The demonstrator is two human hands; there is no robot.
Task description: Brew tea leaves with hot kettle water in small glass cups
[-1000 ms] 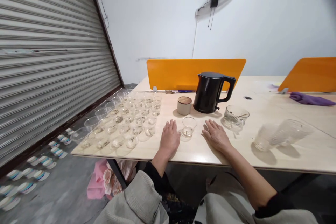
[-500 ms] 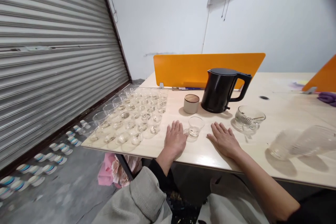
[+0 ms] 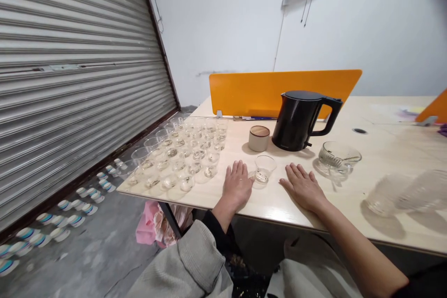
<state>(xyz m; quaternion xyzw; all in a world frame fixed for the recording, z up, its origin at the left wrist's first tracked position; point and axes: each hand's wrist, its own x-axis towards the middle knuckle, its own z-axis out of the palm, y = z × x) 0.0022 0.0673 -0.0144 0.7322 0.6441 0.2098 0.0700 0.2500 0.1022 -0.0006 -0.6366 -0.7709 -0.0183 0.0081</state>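
Note:
My left hand (image 3: 237,187) lies flat on the pale wooden table (image 3: 275,205), fingers stretched forward. Just right of its thumb stands a small clear plastic cup (image 3: 264,170) with a few dark bits at its bottom. My right hand (image 3: 304,187) also rests palm down, on the other side of that cup, holding nothing. Behind the cup sits a pale round canister (image 3: 259,139) with a wooden lid. A black electric kettle (image 3: 300,121) stands beside it, handle to the right. Right of my right hand is a ribbed glass bowl (image 3: 338,156) with a thin utensil in it.
Rows of clear cups (image 3: 178,163) with dark bits cover the table's left end. Stacked clear cups (image 3: 408,193) lie on their side at right. An orange divider (image 3: 244,93) stands at the back. Paper-wrapped tubs (image 3: 75,220) stand on the floor near a roller shutter (image 3: 80,84).
The whole view has shifted slightly, so things appear a little further right. Both hands stay flat on the table, and the objects keep their places.

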